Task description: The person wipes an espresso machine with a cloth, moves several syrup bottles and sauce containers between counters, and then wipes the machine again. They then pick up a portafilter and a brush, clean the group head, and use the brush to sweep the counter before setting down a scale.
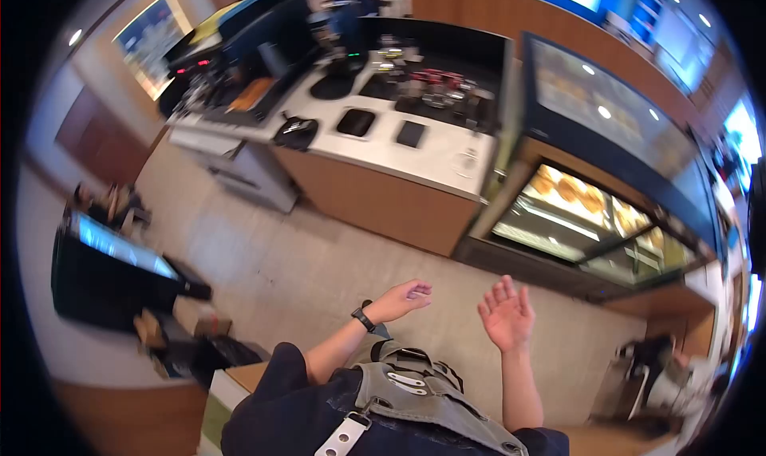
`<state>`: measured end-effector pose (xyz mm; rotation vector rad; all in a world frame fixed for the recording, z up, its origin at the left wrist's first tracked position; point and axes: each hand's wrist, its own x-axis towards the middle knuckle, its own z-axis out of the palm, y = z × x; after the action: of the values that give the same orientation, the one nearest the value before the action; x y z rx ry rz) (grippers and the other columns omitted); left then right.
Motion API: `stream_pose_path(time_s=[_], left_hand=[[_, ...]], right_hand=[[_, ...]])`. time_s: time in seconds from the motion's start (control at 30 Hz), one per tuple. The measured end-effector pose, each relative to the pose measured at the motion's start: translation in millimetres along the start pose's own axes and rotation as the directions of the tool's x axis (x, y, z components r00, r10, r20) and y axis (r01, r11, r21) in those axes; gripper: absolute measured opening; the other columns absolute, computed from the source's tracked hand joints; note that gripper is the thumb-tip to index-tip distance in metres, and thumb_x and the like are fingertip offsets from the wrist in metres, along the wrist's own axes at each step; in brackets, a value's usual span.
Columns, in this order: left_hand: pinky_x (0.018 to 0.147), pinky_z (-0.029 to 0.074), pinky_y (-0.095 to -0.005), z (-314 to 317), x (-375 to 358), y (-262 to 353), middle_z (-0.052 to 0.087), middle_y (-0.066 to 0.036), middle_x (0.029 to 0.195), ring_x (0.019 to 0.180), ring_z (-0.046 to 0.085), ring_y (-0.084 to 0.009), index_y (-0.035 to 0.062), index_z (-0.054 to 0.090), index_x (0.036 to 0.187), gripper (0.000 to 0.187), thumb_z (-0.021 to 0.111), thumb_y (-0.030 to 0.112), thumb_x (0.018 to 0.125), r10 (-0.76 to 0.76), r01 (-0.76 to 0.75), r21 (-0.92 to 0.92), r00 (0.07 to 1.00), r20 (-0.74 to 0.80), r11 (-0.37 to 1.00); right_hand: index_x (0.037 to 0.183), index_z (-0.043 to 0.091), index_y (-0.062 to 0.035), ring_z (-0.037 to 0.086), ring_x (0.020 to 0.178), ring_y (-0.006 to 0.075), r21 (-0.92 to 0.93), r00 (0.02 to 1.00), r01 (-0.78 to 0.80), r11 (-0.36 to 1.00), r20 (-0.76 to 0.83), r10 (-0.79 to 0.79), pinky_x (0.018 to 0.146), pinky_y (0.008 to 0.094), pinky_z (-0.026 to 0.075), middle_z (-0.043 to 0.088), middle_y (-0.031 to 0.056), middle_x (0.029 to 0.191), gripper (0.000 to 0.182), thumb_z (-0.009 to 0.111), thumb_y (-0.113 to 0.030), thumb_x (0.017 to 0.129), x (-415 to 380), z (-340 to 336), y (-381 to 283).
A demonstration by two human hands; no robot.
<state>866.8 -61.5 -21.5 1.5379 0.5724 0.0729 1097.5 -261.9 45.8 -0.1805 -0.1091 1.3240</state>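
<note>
On the left, one black-cased screen (72,272) is standing on the near side of the room. Farther off, one wood-fronted counter (383,193) is stretching lengthwise from the far left toward the nearer right. Along its pale top, one crumpled black item (295,132), one rounded black tray (356,122) and one dark rectangular mat (411,134) are lying in that order. Your left hand (408,295) is hanging in the air with its fingers loosely bent, gripping nothing that shows; the grey apron (419,404) you are wearing is sitting nearest it, on the near side. One clear glass item (465,162) is standing near the counter's right end. Your right hand (508,316) is spreading its fingers, palm showing, and holding nothing. One display case (558,138) is lying ahead and to the right of that hand, its long axis running from far left to near right, so your right hand is the nearer. Inside, at least three round golden items (568,189) are showing; blur is hiding the full count.
</note>
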Motion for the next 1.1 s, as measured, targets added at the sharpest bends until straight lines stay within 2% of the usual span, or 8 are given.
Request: stream_pose_path(time_s=[0.13,0.37,0.53,0.67,0.73,0.8,0.93,1.1], left_hand=[[0.106,0.051,-0.0389,-112.5,-57.8,-28.7,0.065,-0.016,0.137,0.123,0.064,-0.0263,0.0019,0.055,0.141,0.055,0.071,0.035,0.1,-0.053,0.056,0.013,0.98,-0.194,0.998],[0.105,0.052,-0.0421,-270.7,-107.7,-45.7,0.065,-0.018,0.137,0.123,0.065,-0.0322,0.0039,0.055,0.141,0.058,0.07,0.042,0.099,-0.108,0.197,0.142,0.873,-0.475,0.97],[0.108,0.049,-0.0432,-347.6,-113.1,-11.1,0.062,-0.016,0.142,0.131,0.06,-0.0316,0.0036,0.053,0.144,0.058,0.069,0.038,0.1,-0.061,0.11,0.056,0.83,-0.555,0.992],[0.107,0.049,-0.0434,-390.6,-113.6,-11.8,0.062,-0.015,0.143,0.131,0.06,-0.0311,0.0048,0.053,0.144,0.057,0.068,0.039,0.101,-0.094,0.078,-0.053,0.781,-0.617,0.996],[0.106,0.05,-0.0434,-412.1,-110.8,-22.4,0.062,-0.016,0.141,0.129,0.061,-0.0318,0.0049,0.054,0.143,0.057,0.069,0.04,0.101,-0.131,0.074,-0.115,0.746,-0.653,0.991],[0.103,0.052,-0.0435,-428.3,-108.2,-47.7,0.064,-0.019,0.138,0.126,0.063,-0.0333,0.0048,0.055,0.141,0.057,0.07,0.041,0.1,-0.165,0.055,-0.176,0.687,-0.708,0.983],[0.103,0.052,-0.0436,-478.6,-109.1,-57.1,0.065,-0.021,0.137,0.125,0.064,-0.0338,0.0019,0.056,0.139,0.057,0.071,0.04,0.099,-0.314,0.288,-0.177,0.548,-0.775,0.941],[0.103,0.051,-0.042,-571.7,-84.0,-21.7,0.067,-0.018,0.135,0.122,0.066,-0.0328,0.0042,0.057,0.139,0.053,0.071,0.036,0.099,-0.212,0.167,-0.15,0.47,-0.857,0.975]], right_hand=[[0.139,0.062,-0.0121,0.065,0.123,0.0262,0.051,0.994,-0.043,0.998,0.108,0.037,0.109,0.0454,0.048,0.07,0.0054,0.131,0.046,0.045,-0.044,0.11,125.2,27.4,68.4],[0.134,0.066,-0.0106,0.067,0.116,0.0267,0.096,0.962,-0.271,0.958,0.003,0.272,0.104,0.0463,0.052,0.073,0.0055,0.124,0.038,0.052,-0.035,0.109,304.2,47.3,246.2],[0.129,0.065,-0.0061,0.069,0.107,0.0214,-0.534,0.874,-0.462,0.708,-0.136,0.467,0.096,0.0395,0.055,0.071,0.0102,0.121,0.03,0.059,-0.025,0.107,392.0,75.8,340.7],[0.126,0.066,-0.0025,0.067,0.101,0.0136,-0.968,0.815,-0.101,0.228,0.051,0.577,0.088,0.0311,0.054,0.072,0.0073,0.114,0.031,0.069,-0.021,0.102,499.1,87.2,397.6],[0.119,0.07,-0.0034,0.068,0.092,0.0172,-0.952,0.777,0.299,-0.058,0.208,0.594,0.083,0.033,0.055,0.072,0.0082,0.106,0.032,0.072,-0.026,0.097,563.9,113.3,419.0],[0.116,0.071,-0.0056,0.07,0.098,0.0304,-0.806,0.74,0.572,-0.154,0.426,0.521,0.086,0.0403,0.056,0.072,0.014,0.109,0.029,0.071,-0.022,0.092,632.1,130.2,448.1],[0.118,0.069,-0.0066,0.063,0.109,0.0352,-0.54,0.65,0.759,-0.363,0.65,0.393,0.093,0.046,0.052,0.068,0.0136,0.113,0.033,0.073,-0.023,0.089,780.5,139.7,507.2],[0.114,0.073,-0.0073,0.061,0.109,0.0343,-0.355,0.702,0.661,-0.661,0.603,0.379,0.095,0.047,0.051,0.067,0.0136,0.112,0.035,0.076,-0.029,0.087,880.7,139.1,550.5]])
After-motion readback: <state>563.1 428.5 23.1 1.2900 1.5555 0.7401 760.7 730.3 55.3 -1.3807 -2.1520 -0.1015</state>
